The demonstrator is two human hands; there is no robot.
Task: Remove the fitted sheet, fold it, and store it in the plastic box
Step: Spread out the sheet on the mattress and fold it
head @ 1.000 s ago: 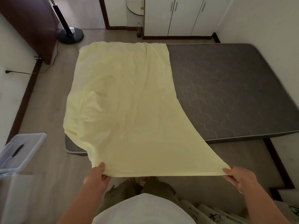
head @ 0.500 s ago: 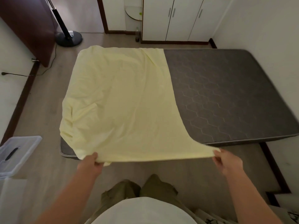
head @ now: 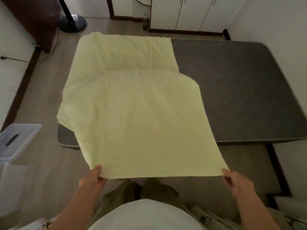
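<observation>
Both hands pinch near corners of the sheet (head: 141, 122): left hand (head: 93, 180) lower centre-left, right hand (head: 237, 181) lower right. Sheet covers the left part of the mattress (head: 240, 88). Flat a second ago, its near half now billows, creased across mid-frame. Next fold likely starting. Box (head: 18, 138) at left edge, unused.

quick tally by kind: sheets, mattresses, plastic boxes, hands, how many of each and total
yellow sheet: 1
grey mattress: 1
plastic box: 1
hands: 2 (left hand, right hand, both gripping the sheet's near edge)
total: 5
</observation>
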